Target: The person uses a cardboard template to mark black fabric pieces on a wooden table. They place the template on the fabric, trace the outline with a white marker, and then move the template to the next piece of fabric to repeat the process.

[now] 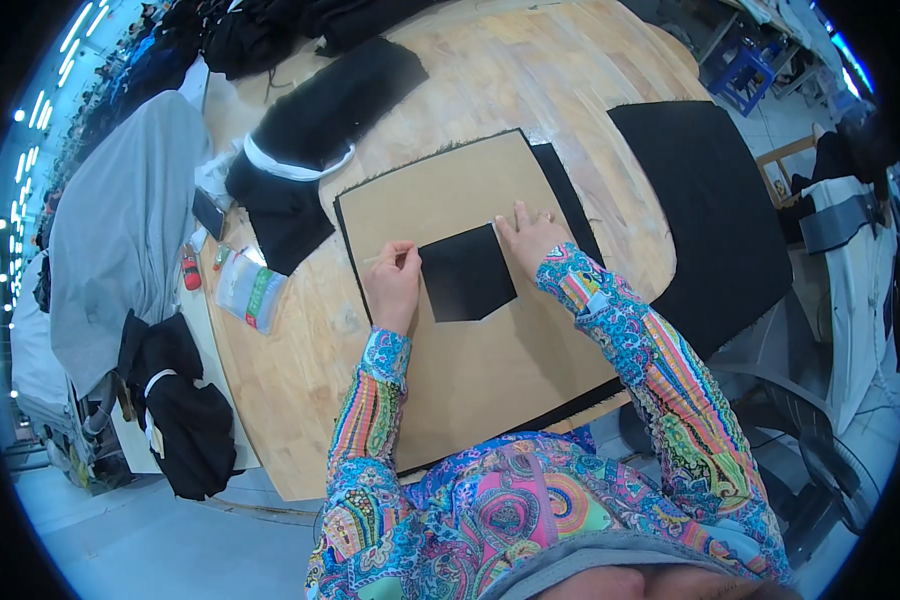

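A large brown cardboard pattern (450,200) lies on black fabric on the wooden table (580,70). Through a pocket-shaped cut-out in it, black fabric (465,275) shows. My left hand (393,283) sits at the cut-out's left edge, pinching a thin pale chalk or marker at its upper left corner. My right hand (528,236) lies flat on the cardboard at the cut-out's upper right corner, fingers spread, holding the pattern down. Both sleeves are bright and multicoloured.
More black fabric pieces (705,200) lie to the right and at the back left (320,110). A grey cloth (120,230), a small clear packet (252,290), a red object (190,270) and a dark phone (208,212) sit at the left. A blue stool (745,75) stands beyond the table.
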A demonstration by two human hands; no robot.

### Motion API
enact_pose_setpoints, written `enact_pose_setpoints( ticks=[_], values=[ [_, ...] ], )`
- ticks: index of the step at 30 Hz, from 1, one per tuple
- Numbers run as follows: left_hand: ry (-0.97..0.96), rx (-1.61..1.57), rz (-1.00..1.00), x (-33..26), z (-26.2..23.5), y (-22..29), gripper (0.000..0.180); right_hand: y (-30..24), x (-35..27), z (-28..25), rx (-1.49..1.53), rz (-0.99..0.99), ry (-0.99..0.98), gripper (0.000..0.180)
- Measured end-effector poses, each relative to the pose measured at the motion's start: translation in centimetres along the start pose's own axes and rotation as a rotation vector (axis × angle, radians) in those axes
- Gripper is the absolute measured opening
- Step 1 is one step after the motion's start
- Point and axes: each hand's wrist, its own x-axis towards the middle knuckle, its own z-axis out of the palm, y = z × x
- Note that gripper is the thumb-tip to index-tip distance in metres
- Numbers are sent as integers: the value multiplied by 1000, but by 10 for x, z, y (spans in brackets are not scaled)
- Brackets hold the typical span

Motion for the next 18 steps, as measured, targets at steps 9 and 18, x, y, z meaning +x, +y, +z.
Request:
enact_pose_setpoints(
  ticks=[9, 18],
  values=[
    [43, -71, -40, -1, -6, -10, 14, 1, 2, 5, -1, 3, 2, 58],
    [29, 0, 6, -3, -6, -6, 14, -2, -1, -5, -13, 8, -34, 63]
  ],
)
